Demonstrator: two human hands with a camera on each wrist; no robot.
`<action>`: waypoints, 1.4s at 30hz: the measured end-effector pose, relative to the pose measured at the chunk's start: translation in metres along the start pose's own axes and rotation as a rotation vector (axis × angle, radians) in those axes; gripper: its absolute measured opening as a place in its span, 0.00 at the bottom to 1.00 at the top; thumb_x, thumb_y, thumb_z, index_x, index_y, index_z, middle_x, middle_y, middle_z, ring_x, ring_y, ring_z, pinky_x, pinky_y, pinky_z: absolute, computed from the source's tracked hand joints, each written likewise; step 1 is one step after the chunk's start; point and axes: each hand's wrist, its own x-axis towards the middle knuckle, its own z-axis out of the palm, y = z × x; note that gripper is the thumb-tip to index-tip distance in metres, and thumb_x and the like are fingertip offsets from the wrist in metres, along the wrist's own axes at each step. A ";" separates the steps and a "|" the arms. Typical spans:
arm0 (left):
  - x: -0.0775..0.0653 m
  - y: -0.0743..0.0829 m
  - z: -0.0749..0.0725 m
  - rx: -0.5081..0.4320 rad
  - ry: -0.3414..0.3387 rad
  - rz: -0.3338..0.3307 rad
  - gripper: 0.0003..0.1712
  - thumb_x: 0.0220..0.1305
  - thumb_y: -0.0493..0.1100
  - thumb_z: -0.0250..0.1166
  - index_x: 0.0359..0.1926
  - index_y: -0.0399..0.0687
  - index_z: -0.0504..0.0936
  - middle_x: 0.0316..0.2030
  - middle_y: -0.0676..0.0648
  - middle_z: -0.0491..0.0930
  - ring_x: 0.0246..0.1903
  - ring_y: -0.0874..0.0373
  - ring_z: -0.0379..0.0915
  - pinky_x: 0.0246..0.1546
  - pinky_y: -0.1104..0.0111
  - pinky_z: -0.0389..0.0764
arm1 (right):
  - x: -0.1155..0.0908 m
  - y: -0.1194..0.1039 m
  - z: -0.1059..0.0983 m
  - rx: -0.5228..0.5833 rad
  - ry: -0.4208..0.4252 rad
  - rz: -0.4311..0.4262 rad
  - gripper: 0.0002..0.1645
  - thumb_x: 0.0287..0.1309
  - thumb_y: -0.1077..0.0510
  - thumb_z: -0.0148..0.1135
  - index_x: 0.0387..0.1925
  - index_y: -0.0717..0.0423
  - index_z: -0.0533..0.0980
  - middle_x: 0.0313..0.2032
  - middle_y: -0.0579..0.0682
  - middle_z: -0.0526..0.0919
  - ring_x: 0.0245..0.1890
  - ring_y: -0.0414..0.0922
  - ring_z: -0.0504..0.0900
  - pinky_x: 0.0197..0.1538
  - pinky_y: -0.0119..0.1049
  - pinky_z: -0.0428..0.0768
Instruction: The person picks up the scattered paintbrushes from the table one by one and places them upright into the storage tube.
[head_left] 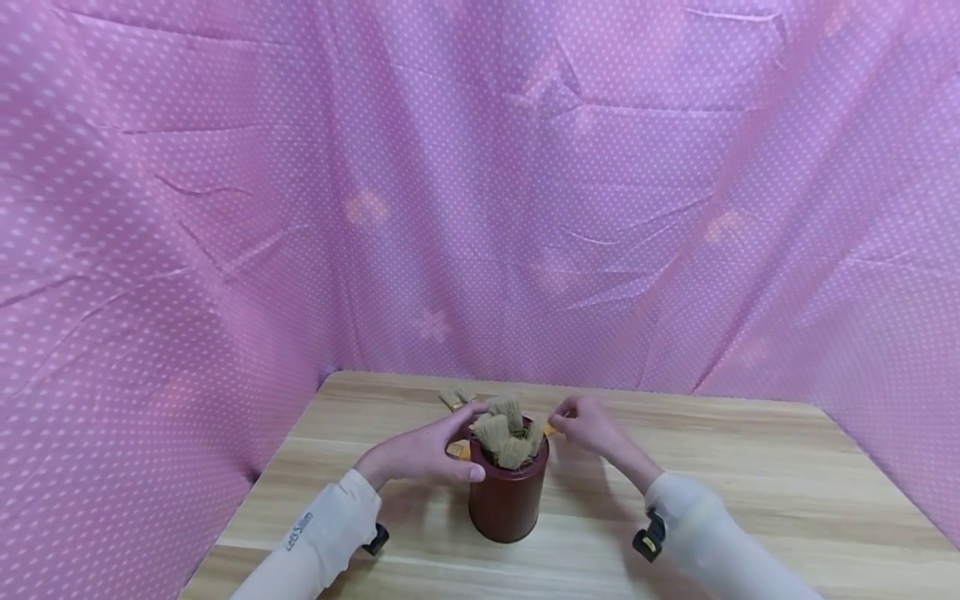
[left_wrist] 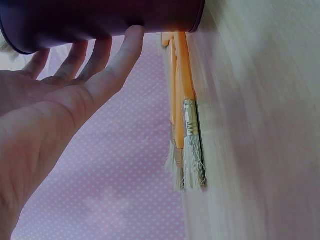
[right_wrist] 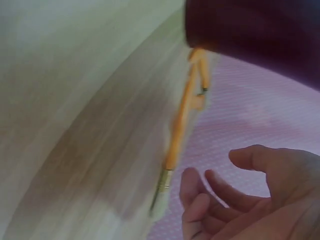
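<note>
A dark red can (head_left: 507,504) stands upright on the table, and several paintbrushes (head_left: 492,435) poke out of its top, bristles up. My left hand (head_left: 427,450) holds the can from the left, thumb at the front near the rim and fingers toward the back. To the right of the can is my right hand (head_left: 588,427), fingers loosely bent with nothing between them in the right wrist view. Close by it lies an orange-handled paintbrush (right_wrist: 182,120) on the table. More orange-handled paintbrushes (left_wrist: 185,75) lie behind the can, partly hidden by it.
The table (head_left: 750,500) has a light wood-grain top. A pink cloth (head_left: 487,208) with white dots hangs behind it and along both sides. Bristle ends of loose brushes (head_left: 455,398) show near the table's back edge.
</note>
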 end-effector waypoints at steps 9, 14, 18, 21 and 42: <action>-0.007 0.005 -0.004 0.001 0.002 0.007 0.56 0.58 0.60 0.76 0.79 0.67 0.51 0.75 0.44 0.57 0.72 0.45 0.56 0.65 0.50 0.68 | 0.012 0.010 0.014 -0.199 -0.003 0.081 0.32 0.63 0.51 0.67 0.09 0.49 0.62 0.10 0.40 0.59 0.12 0.38 0.55 0.16 0.32 0.53; -0.018 -0.001 -0.010 -0.019 0.033 0.002 0.55 0.58 0.57 0.77 0.78 0.68 0.52 0.76 0.44 0.55 0.72 0.43 0.55 0.64 0.54 0.70 | 0.017 0.013 0.015 -0.278 0.026 0.104 0.28 0.62 0.49 0.70 0.12 0.49 0.66 0.13 0.42 0.62 0.14 0.39 0.57 0.16 0.32 0.55; -0.023 -0.004 -0.014 -0.038 0.040 0.023 0.54 0.59 0.55 0.77 0.78 0.66 0.53 0.76 0.44 0.55 0.72 0.44 0.55 0.62 0.55 0.72 | 0.017 0.018 0.008 -0.275 0.022 0.115 0.25 0.58 0.54 0.71 0.14 0.50 0.67 0.14 0.43 0.62 0.15 0.39 0.58 0.18 0.32 0.56; -0.025 -0.005 -0.015 -0.029 0.044 0.029 0.54 0.59 0.55 0.77 0.78 0.65 0.53 0.75 0.46 0.57 0.72 0.46 0.56 0.63 0.53 0.72 | 0.013 0.021 0.001 -0.258 0.011 0.108 0.19 0.54 0.58 0.71 0.19 0.53 0.67 0.18 0.46 0.65 0.18 0.41 0.61 0.20 0.33 0.60; -0.035 -0.009 -0.019 -0.027 0.054 0.006 0.55 0.59 0.56 0.76 0.79 0.61 0.52 0.74 0.46 0.59 0.72 0.47 0.57 0.65 0.50 0.68 | -0.004 0.027 -0.023 0.178 -0.191 0.175 0.03 0.50 0.72 0.63 0.24 0.65 0.79 0.21 0.48 0.78 0.21 0.40 0.74 0.27 0.31 0.76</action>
